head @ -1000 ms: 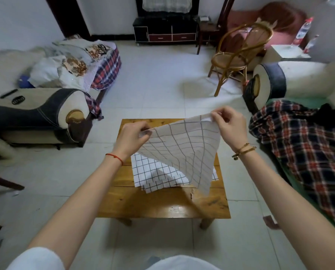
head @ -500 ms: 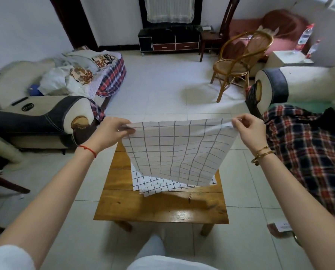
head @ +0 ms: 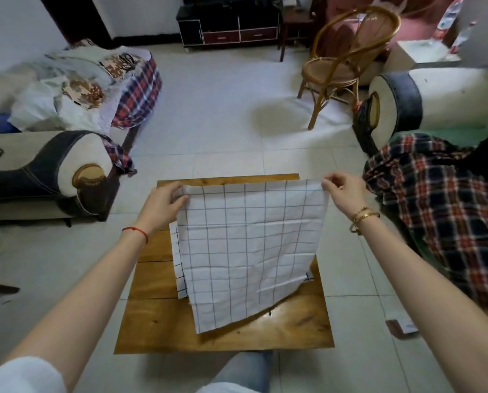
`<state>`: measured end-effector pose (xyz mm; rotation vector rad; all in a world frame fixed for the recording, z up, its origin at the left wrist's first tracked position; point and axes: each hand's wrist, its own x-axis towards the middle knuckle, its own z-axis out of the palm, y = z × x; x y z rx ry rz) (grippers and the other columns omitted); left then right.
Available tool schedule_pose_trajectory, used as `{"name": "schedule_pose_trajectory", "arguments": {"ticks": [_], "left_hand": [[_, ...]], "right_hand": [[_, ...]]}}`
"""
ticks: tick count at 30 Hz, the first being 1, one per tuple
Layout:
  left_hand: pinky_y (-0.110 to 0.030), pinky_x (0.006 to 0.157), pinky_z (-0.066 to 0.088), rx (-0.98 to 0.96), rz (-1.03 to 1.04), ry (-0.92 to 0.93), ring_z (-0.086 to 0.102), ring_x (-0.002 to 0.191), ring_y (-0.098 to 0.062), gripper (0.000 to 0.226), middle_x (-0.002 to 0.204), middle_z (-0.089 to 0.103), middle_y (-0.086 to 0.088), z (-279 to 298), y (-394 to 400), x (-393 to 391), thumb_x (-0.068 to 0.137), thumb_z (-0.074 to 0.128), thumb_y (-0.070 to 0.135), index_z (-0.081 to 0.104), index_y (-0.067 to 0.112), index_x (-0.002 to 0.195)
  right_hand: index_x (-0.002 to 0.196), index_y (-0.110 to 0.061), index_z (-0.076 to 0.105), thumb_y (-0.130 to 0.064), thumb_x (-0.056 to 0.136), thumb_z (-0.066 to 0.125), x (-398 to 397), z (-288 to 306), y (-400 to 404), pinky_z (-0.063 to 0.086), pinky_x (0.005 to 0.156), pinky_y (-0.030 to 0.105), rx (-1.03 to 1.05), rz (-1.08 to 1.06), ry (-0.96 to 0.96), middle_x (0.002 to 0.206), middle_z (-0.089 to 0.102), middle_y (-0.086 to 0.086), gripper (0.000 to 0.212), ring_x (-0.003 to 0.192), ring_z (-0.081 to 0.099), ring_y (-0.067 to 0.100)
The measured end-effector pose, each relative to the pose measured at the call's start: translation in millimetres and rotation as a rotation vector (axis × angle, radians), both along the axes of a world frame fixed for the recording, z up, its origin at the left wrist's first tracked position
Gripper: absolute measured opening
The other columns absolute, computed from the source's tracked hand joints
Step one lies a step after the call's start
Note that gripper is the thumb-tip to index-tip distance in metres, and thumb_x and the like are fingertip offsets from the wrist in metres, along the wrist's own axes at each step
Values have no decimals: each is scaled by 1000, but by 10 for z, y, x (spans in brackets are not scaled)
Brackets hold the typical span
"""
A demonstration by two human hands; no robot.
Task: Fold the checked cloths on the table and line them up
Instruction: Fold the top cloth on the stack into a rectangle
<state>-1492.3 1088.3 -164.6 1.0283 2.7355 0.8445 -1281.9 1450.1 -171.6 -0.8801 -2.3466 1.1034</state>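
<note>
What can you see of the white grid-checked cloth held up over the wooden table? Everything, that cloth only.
The white cloth with thin dark grid lines looks like thin woven fabric, faintly creased. It is spread open, a single layer as far as shows. The left hand pinches its top left corner, the right hand its top right. It slopes down toward the camera over the wooden table; its lower edge runs slanted, whether touching the wood is unclear. It covers most of another checked cloth beneath.

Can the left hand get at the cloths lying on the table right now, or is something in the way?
Probably not yet. The left hand pinches one top corner of the held cloth, the right hand the other, and that sheet hangs over the cloths lying on the table, leaving only slivers visible.
</note>
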Motion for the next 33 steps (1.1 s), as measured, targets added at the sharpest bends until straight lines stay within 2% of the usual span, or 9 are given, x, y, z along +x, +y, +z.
{"name": "schedule_pose_trajectory", "arguments": {"ticks": [4,7,11,17,22,27,33], "left_hand": [[-14,59,34,11,105,-125,52,71,-3,5,79,60,10,-436,316,-452,89,65,24,61,23,87],[-14,60,36,30,189,-210,54,71,-5,8,78,61,11,-724,462,-714,86,69,23,63,26,82],[-13,65,39,43,239,-287,56,82,-9,5,85,64,8,-979,596,-942,86,69,17,68,22,85],[-24,80,41,-16,256,-353,58,91,-12,13,91,67,4,-1231,648,-1103,89,66,18,74,11,97],[-31,95,45,-71,251,-423,59,99,-15,15,98,71,0,-1372,548,-1015,89,66,21,74,10,96],[-19,86,40,-45,292,-469,58,94,-7,10,94,69,5,-1437,365,-744,87,69,18,75,13,93],[-18,76,42,-37,285,-443,58,90,-5,10,95,71,6,-1421,108,-327,87,69,18,76,19,94]], "right_hand": [[81,-20,64,-16,86,63,-551,-394,327,43,75,28,-59,27,-112,81,64,0,6,80,58,17],[81,-14,68,-14,85,63,-884,-669,494,43,75,28,-75,30,-181,81,64,1,5,80,57,17],[85,-9,71,-15,84,64,-1137,-975,578,40,73,25,-89,15,-268,82,66,2,9,79,57,16],[86,-9,71,-13,84,64,-1276,-1307,562,39,73,23,-132,-44,-319,81,65,1,9,78,57,14],[83,-12,70,-14,85,63,-1196,-1481,470,41,72,24,-156,-66,-326,80,66,1,8,76,57,15],[85,-11,70,-11,88,60,-960,-1580,300,42,73,23,-133,-56,-338,80,66,0,10,76,58,15],[87,-16,71,-12,90,59,-584,-1614,91,41,62,17,-111,-30,-338,79,66,-2,13,69,57,12]]}}
